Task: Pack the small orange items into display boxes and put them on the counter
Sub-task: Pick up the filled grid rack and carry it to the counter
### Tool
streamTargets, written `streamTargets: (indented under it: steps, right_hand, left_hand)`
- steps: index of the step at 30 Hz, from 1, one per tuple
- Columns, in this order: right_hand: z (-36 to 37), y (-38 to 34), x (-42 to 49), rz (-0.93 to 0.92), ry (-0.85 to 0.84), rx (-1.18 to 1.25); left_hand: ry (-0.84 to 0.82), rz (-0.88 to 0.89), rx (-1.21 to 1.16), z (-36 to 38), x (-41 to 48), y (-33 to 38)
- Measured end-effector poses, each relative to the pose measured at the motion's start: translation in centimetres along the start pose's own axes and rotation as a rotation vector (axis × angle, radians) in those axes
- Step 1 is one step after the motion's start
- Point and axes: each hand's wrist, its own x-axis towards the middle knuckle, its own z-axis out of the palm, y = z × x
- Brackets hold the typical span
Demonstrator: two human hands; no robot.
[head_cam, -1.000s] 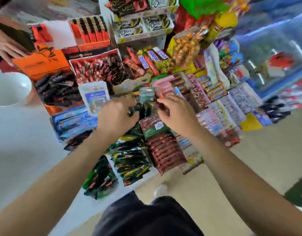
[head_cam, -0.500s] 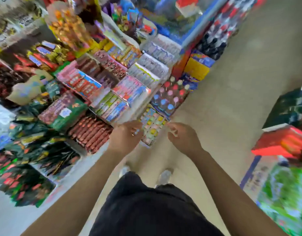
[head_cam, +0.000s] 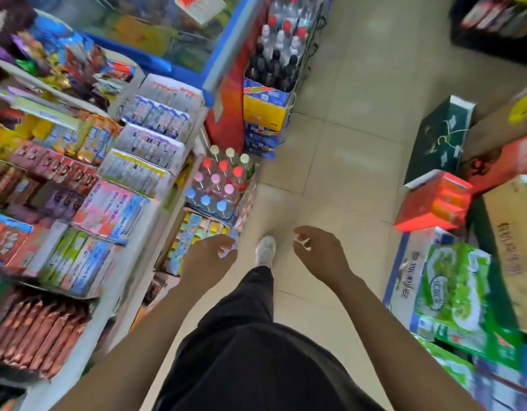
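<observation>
My left hand [head_cam: 207, 259] hangs in front of me beside the edge of the snack counter [head_cam: 87, 336], fingers loosely curled and holding nothing. My right hand [head_cam: 318, 253] hovers over the tiled floor, fingers loosely curled too, with nothing in it. Neither hand touches anything. No small orange items and no orange display box show in this view. The counter at the left carries rows of packaged snacks and candy boxes.
Packs of bottles [head_cam: 220, 185] stand on the floor against the counter, with taller bottles [head_cam: 274, 63] on boxes behind. Stacked cartons, a red one [head_cam: 434, 203] and green ones [head_cam: 455, 295], line the right side. The tiled aisle [head_cam: 339, 143] runs between them. My shoe [head_cam: 265, 250] is mid-aisle.
My view has swung right, away from the counter display and toward the aisle. Both hands left the snack boxes and dropped in front of me, and they now hold nothing.
</observation>
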Motion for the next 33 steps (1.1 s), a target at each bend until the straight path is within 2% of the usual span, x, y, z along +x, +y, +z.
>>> streamTargets:
  steps: [4, 12, 18, 26, 33]
  right_hand:
    - [-4.3, 0.4, 6.8, -0.017, -0.029, -0.05]
    - [-12.8, 2.2, 17.5, 0.1, -0.068, -0.014]
    - [-18.2, 5.1, 26.4, 0.17, -0.049, -0.012]
    - [-24.5, 4.3, 42.1, 0.061, -0.133, -0.018]
    - [-25.6, -5.2, 55.0, -0.169, -0.199, -0.066]
  left_hand:
    - [-0.04, -0.055, -0.037, 0.6, 6.8, 3.4]
    - [-0.069, 0.09, -0.074, -1.9, 20.9, 15.0]
    - [-0.044, 0.112, -0.072, -3.5, 30.5, 22.4]
    - [0.021, -0.078, -0.131, -5.3, 38.8, 28.1]
    - [0.107, -0.29, -0.25, -8.7, 43.3, 25.4]
